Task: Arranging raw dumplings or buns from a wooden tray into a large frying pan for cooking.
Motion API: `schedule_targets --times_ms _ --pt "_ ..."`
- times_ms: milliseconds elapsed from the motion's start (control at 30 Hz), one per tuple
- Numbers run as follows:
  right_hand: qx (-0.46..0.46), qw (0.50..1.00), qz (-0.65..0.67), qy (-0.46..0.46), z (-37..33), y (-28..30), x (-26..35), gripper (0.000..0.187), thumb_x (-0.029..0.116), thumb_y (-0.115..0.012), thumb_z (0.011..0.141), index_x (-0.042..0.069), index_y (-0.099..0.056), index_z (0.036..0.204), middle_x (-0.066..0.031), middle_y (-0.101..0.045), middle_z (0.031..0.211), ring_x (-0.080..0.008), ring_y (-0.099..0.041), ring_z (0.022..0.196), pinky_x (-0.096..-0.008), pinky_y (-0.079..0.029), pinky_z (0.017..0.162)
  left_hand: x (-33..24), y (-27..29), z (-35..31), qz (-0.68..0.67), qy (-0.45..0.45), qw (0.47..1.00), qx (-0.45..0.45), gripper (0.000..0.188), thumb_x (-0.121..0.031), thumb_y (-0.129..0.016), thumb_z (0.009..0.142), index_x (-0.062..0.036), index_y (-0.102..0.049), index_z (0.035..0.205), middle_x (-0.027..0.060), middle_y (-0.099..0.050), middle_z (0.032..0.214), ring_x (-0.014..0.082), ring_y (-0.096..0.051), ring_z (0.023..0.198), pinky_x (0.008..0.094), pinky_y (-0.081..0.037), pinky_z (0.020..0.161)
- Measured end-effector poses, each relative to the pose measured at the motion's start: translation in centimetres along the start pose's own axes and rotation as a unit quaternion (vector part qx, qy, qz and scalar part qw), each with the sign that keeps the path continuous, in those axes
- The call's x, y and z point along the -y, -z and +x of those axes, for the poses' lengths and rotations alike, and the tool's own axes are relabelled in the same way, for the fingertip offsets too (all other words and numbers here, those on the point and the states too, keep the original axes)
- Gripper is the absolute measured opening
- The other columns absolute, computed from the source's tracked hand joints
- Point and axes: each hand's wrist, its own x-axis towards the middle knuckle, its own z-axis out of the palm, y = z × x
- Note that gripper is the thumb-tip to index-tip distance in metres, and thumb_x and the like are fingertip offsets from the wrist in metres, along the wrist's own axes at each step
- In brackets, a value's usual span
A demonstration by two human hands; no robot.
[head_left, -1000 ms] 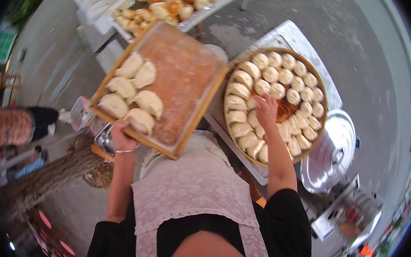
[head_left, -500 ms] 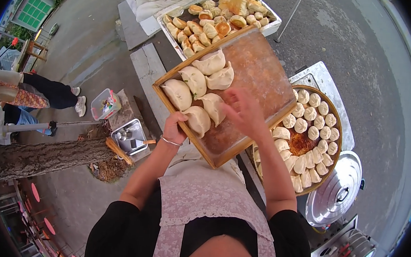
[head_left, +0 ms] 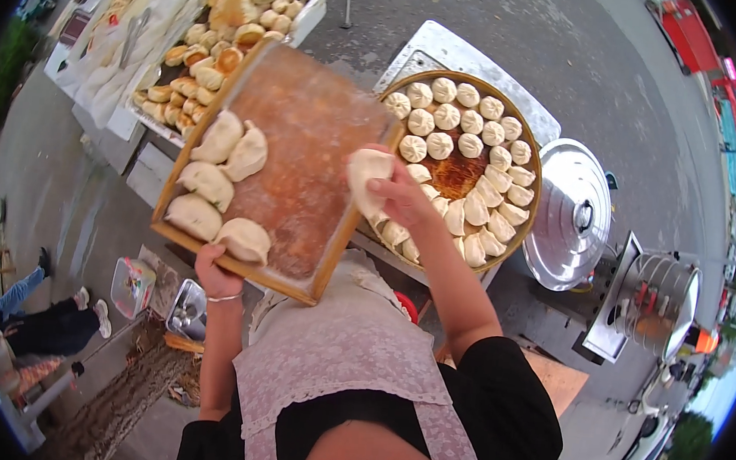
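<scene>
My left hand (head_left: 219, 272) grips the near left corner of a floured wooden tray (head_left: 303, 125), held tilted in front of me. Several large uncooked dumplings (head_left: 207, 184) lie along the tray's left side. In my right hand (head_left: 401, 196) is one more pale dumpling (head_left: 366, 178), pinched above the tray's right edge. Just beyond that hand, at the right, is a big round pan (head_left: 524, 228). Small round pleated buns (head_left: 446, 117) fill its far part, and half-moon dumplings (head_left: 476, 211) curve along its near part. A browned patch of pan bottom shows between them.
Behind the tray at the left stands a white-rimmed tray (head_left: 314, 10) of browned buns, beside a white cloth (head_left: 109, 63). A shiny round lid (head_left: 570, 216) lies right of the pan, and a metal rack (head_left: 658, 303) stands farther right. A person (head_left: 41, 321) is at the far left.
My right hand has lifted a dumpling off the wooden tray and moved right toward the pan. My view has turned right, so the pan now sits nearer the middle.
</scene>
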Motion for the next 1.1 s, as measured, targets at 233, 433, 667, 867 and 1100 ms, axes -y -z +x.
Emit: schedule_targets --times_ms 233,433,667,867,1100 --pt "-0.269 0.794 -0.539 0.082 -5.8 16.1 4.4 0.047 -0.002 -0.064 0.07 0.006 -0.053 0.115 -0.0078 -0.062 0.095 -0.0171 -0.061 0.088 -0.0281 -0.049 0.074 -1.0 0.4 -1.0 0.022 -0.036 0.998 -0.054 0.047 -0.014 -0.052 0.065 0.0064 -0.05 0.107 0.0179 -0.059 0.1 0.0332 -0.059 0.095 0.0456 -0.049 0.085" --pt "-0.273 0.662 -0.692 0.089 -6.0 24.2 4.5 0.039 -0.002 -0.062 0.066 0.006 -0.055 0.103 -0.0153 -0.057 0.096 -0.0328 -0.057 0.09 -0.037 -0.045 0.081 -0.6 0.6 -2.2 0.015 -0.05 0.994 -0.098 0.051 -0.014 -0.052 0.065 0.0028 -0.048 0.113 0.0161 -0.058 0.102 0.0329 -0.058 0.096 0.0459 -0.049 0.085" --pt "-0.281 0.601 -0.738 0.121 -5.2 24.2 4.8 0.032 0.001 -0.063 0.067 0.007 -0.057 0.098 -0.0133 -0.055 0.095 -0.0319 -0.054 0.093 -0.0369 -0.045 0.081 -0.3 0.0 -2.9 0.024 -0.06 0.992 -0.107 0.05 -0.014 -0.052 0.065 0.0025 -0.048 0.112 0.0158 -0.058 0.103 0.0324 -0.057 0.096 0.0447 -0.049 0.084" --pt "-0.493 0.703 -0.513 -0.013 -6.8 27.3 2.5 0.03 0.023 -0.067 0.075 0.0 -0.054 0.089 -0.0088 -0.059 0.076 -0.0213 -0.062 0.067 -0.0334 -0.053 0.057 -0.4 0.4 -2.6 0.023 -0.06 0.994 -0.088 0.05 -0.014 -0.053 0.066 0.0032 -0.049 0.112 0.0157 -0.058 0.103 0.0317 -0.058 0.096 0.0436 -0.048 0.085" --pt "-0.414 0.744 -0.524 -0.015 -9.4 35.4 -0.8 0.03 0.023 -0.06 0.081 -0.005 -0.052 0.09 -0.0173 -0.06 0.082 -0.0306 -0.065 0.069 -0.0368 -0.056 0.057 -0.3 0.1 -1.5 0.022 -0.035 0.996 -0.078 0.047 -0.015 -0.054 0.066 0.0042 -0.05 0.109 0.0154 -0.059 0.102 0.0311 -0.058 0.096 0.0432 -0.048 0.086"
